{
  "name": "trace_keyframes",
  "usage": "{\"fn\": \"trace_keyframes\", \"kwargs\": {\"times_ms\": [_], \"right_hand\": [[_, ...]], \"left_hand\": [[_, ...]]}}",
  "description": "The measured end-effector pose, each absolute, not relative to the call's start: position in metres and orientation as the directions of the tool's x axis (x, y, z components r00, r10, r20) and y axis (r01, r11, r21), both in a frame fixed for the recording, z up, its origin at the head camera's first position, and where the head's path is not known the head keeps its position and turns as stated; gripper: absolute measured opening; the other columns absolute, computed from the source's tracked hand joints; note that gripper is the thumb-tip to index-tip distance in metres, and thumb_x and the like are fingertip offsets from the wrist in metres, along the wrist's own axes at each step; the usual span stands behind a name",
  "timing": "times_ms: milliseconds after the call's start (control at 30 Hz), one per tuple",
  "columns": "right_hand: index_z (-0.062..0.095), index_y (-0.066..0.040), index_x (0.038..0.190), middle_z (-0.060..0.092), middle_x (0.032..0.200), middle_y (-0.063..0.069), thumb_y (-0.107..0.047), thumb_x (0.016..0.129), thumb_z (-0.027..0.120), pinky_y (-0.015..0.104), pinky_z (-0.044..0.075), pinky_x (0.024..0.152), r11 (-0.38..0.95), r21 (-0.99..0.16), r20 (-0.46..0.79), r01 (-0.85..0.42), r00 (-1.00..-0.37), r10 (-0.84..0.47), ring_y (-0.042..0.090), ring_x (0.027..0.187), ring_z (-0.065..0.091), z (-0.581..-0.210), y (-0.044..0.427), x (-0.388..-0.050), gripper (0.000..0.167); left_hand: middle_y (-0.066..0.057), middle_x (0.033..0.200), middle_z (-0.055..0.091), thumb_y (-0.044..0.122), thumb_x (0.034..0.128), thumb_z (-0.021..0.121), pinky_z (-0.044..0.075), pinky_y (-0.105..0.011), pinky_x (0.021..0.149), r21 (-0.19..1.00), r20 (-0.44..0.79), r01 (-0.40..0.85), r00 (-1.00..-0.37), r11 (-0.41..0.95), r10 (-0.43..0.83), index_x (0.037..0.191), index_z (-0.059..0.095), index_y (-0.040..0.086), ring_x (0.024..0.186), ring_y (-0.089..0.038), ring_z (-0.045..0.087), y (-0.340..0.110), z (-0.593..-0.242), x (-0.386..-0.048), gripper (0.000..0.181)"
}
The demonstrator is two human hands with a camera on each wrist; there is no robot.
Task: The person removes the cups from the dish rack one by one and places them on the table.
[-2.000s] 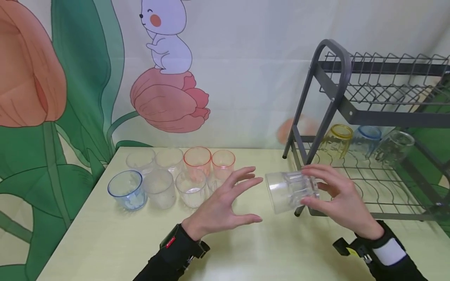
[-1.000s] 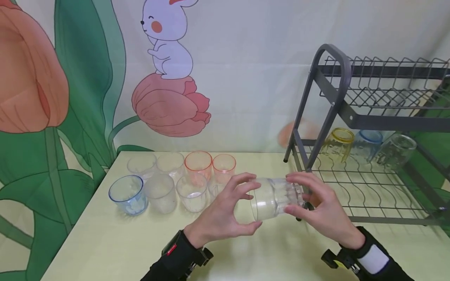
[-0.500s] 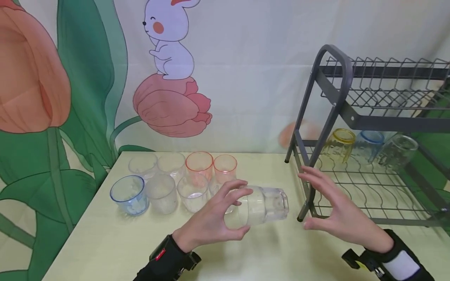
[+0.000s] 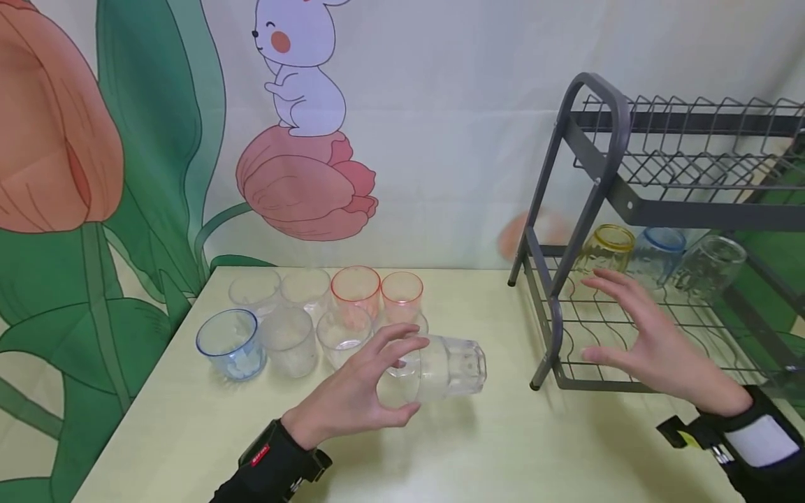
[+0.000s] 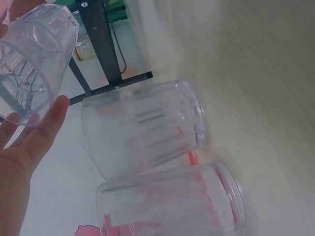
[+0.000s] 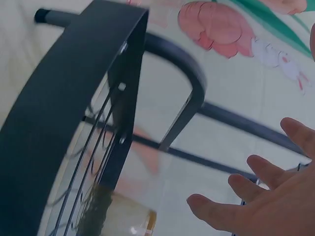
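My left hand (image 4: 352, 391) holds a clear glass (image 4: 449, 368) by its rim end; the glass lies on its side in the air, its base toward the right. In the left wrist view the fingers (image 5: 44, 132) touch the rim of that glass (image 5: 49, 44). My right hand (image 4: 666, 342), fingers spread and holding nothing, is in front of the rack's lower shelf. Left of the held glass, a group stands on the table: a blue-rimmed glass (image 4: 231, 346), two red-rimmed glasses (image 4: 356, 290) and several clear ones (image 4: 289, 342).
A dark two-tier wire rack (image 4: 556, 307) stands at the right. On its lower shelf, toward the back, are a yellow-rimmed glass (image 4: 606, 248), a blue-rimmed one (image 4: 658, 255) and a clear one (image 4: 711, 265). A printed cloth (image 4: 440, 140) hangs behind the table.
The clear glass passed from my right hand to my left, which has since moved left with it. My right hand let go and moved right, toward the rack.
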State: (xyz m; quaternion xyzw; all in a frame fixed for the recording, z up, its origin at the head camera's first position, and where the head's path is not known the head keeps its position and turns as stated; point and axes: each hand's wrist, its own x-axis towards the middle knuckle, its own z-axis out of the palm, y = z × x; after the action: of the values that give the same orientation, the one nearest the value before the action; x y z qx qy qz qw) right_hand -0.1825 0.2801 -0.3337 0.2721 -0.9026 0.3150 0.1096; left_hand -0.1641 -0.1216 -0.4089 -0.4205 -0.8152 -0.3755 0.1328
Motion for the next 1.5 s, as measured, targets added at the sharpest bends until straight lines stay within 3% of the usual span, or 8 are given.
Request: {"fn": "trace_keyframes", "kwargs": {"times_ms": [333,667,900,1100,1300,1500], "right_hand": [[0.031,-0.013,0.153,0.019,0.155,0.024,-0.025,0.081,0.082,0.077,0.026,0.093,0.775,-0.481,0.238,-0.409,-0.912,-0.334,0.053,0.135,0.023,-0.325,0.317,-0.213,0.089],[0.032,-0.004,0.151,0.025,0.149,0.03,-0.031,0.082,0.08,0.075,0.027,0.093,0.835,-0.379,0.268,-0.398,-0.911,-0.312,0.054,0.131,0.028,-0.32,0.337,-0.239,0.089],[0.028,-0.006,0.153,0.022,0.15,0.032,-0.036,0.087,0.075,0.076,0.025,0.093,0.846,-0.382,0.212,-0.371,-0.927,-0.311,0.054,0.133,0.024,-0.312,0.339,-0.261,0.087],[0.023,-0.008,0.155,0.031,0.149,0.03,-0.039,0.089,0.072,0.074,0.024,0.098,0.857,-0.358,0.202,-0.37,-0.927,-0.316,0.054,0.134,0.026,-0.306,0.344,-0.282,0.089],[0.025,-0.003,0.154,0.033,0.146,0.035,-0.048,0.09,0.067,0.07,0.027,0.098,0.896,-0.315,0.138,-0.313,-0.949,-0.283,0.056,0.128,0.033,-0.311,0.348,-0.299,0.089],[0.03,-0.001,0.151,0.042,0.136,0.038,-0.046,0.093,0.064,0.065,0.039,0.09,0.917,-0.264,0.096,-0.299,-0.954,-0.284,0.054,0.113,0.047,-0.318,0.343,-0.318,0.081]], "left_hand": [[-0.003,0.147,0.037,0.023,0.076,0.081,0.054,-0.033,0.082,0.502,0.476,0.763,-0.636,0.406,0.607,0.142,0.045,0.018,0.094,-0.014,0.063,-0.137,-0.411,-0.157,0.075],[-0.003,0.146,0.038,0.025,0.0766,0.08,0.054,-0.033,0.081,0.517,0.427,0.726,-0.677,0.453,0.599,0.144,0.045,0.021,0.094,-0.012,0.062,-0.147,-0.418,-0.148,0.076],[0.0,0.147,0.037,0.026,0.0761,0.081,0.055,-0.033,0.082,0.515,0.393,0.706,-0.699,0.487,0.598,0.144,0.044,0.024,0.095,-0.013,0.063,-0.159,-0.42,-0.143,0.077],[-0.003,0.147,0.037,0.025,0.077,0.08,0.053,-0.032,0.086,0.537,0.349,0.681,-0.716,0.497,0.604,0.144,0.044,0.024,0.1,-0.014,0.062,-0.168,-0.421,-0.141,0.076],[0.004,0.149,0.034,0.029,0.0776,0.08,0.054,-0.031,0.085,0.54,0.271,0.623,-0.765,0.566,0.584,0.144,0.044,0.028,0.108,-0.015,0.06,-0.184,-0.422,-0.133,0.075],[0.003,0.148,0.036,0.028,0.0754,0.082,0.054,-0.031,0.081,0.47,0.261,0.607,-0.789,0.641,0.555,0.144,0.044,0.03,0.113,-0.016,0.056,-0.205,-0.418,-0.126,0.079]]}}
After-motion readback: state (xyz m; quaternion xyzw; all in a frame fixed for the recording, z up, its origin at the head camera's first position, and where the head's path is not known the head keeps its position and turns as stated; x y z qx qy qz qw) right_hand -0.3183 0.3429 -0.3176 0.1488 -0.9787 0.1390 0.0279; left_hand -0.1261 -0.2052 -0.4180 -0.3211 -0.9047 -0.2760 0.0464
